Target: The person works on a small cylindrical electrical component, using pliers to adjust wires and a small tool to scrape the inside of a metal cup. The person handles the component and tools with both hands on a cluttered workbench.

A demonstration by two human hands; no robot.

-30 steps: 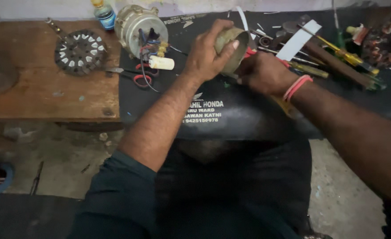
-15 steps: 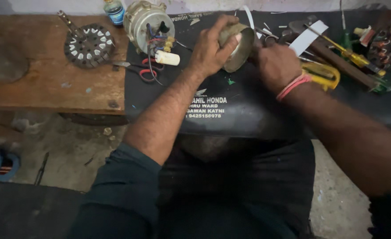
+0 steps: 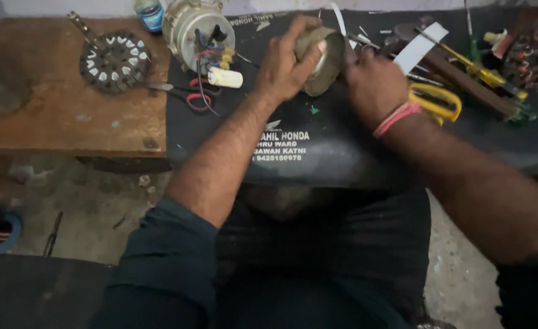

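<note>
Over the black mat (image 3: 342, 152), my left hand (image 3: 287, 64) grips a round, dull metal motor casing (image 3: 327, 61), fingers clamped on its rim. My right hand (image 3: 375, 85) closes against the casing's right side. Yellow-handled scissors (image 3: 436, 103) lie just right of the casing.

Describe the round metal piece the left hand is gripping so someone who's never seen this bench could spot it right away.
Start at the black mat covering the right part of the bench. Near its far edge, the left hand wraps over a dull brass-coloured metal cup, tilted on its side with its open mouth facing the right hand. Unlike the pale motor to its left, it is hollow and has no wires.
</note>
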